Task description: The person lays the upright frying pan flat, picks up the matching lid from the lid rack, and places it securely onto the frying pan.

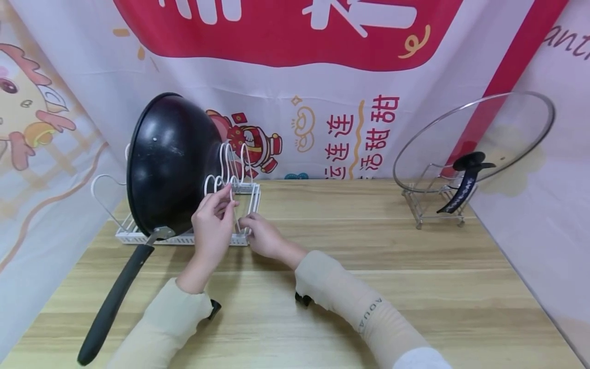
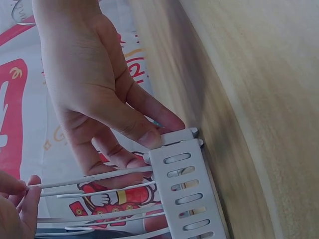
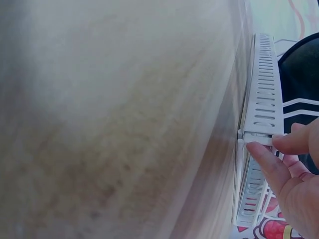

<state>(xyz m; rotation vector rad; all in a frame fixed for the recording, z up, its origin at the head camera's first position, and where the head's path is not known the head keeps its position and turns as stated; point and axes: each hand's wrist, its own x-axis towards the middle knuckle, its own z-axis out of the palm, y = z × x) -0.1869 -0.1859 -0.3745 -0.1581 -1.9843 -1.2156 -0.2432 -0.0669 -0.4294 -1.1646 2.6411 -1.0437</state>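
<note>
On the white rack [image 1: 182, 239], pinching one wire divider [image 2: 94, 178] with the left hand [image 1: 213, 220], gripping, apparently, the near right corner [image 2: 178, 137] with the right hand [image 1: 266, 236]; one black wok [image 1: 168, 159] too, handle [image 1: 115, 302] past the near edge. Right of the rack, wide tabletop [image 1: 341, 220], then one glass lid [image 1: 475, 138].

On the surface [image 1: 415, 271], at left, rack [image 1: 184, 239] with wok [image 1: 175, 154] in it, handle [image 1: 117, 302] frontward; right of the wok, left hand [image 1: 213, 220], then right hand [image 1: 265, 236] at the rack's near corner; far right, lid [image 1: 428, 148] in stand [image 1: 417, 211]; behind, cloth [image 1: 276, 113].
</note>
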